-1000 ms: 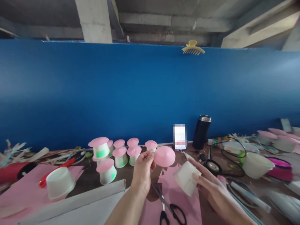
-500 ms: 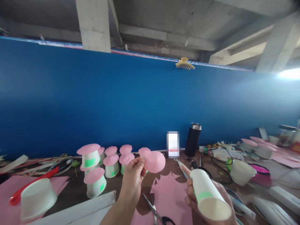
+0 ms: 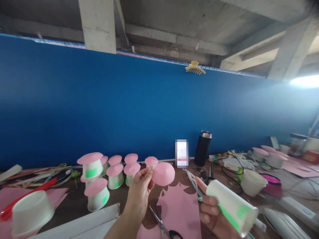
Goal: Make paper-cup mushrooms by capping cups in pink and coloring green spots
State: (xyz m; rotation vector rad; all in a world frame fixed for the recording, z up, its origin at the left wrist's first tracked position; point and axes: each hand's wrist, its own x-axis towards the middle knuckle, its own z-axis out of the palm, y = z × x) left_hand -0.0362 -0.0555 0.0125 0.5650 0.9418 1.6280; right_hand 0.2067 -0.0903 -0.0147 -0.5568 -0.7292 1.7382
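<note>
Head view: separate holds noted.
Pink disc (image 3: 163,174) is pinched at its edge by the left hand (image 3: 142,182), fingertips closed, near the cut pink sheet (image 3: 180,210); white cup (image 3: 230,205) is held tilted by the right hand (image 3: 213,212), fingers partly curled.

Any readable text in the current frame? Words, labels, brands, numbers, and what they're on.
None legible.
Cup in the right hand: green marks, too blurred to read.
Upright panel by the blue wall: pixelated, unreadable.
Red label at far right: too small and blurred.
</note>
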